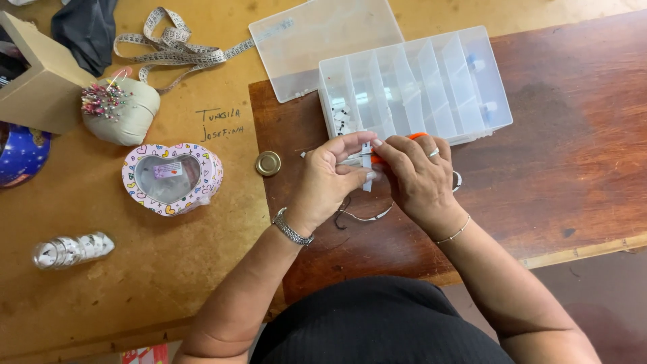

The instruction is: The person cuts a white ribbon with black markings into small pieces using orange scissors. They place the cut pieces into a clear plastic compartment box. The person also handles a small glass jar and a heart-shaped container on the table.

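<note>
Head view: looks down on two hands meeting over a dark wooden board (552,162) that lies on a lighter counter (135,269).
Left hand (328,180): fingers curled, thumb and forefinger pressed together on a small white strip (366,159), perhaps a piece of tape or ribbon; a metal watch sits on the wrist.
Right hand (418,176): fingers bunched and closed around orange-handled scissors (412,137), only a sliver of orange showing above the knuckles; a ring on one finger, a thin bracelet at the wrist.
White strip: held between both hands, just in front of the compartment box, above the board.
Compartment box (431,84): clear plastic, divided into long slots, lid (317,37) thrown open behind it; small white pieces in the leftmost slot, touching nothing of the hands.
Cord (367,217): thin, dark and white, lies on the board under the hands.
Round brass lid (267,163): on the board's left edge, near the left hand.
Heart-shaped tin (172,178): patterned pink rim, clear window, on the counter to the left.
Pincushion (125,111): beige, stuck with coloured pins, beyond the tin.
Measuring tape (175,44): coiled loosely at the far edge.
Spool of white tape (73,249): lying on its side, well apart from the hands.
</note>
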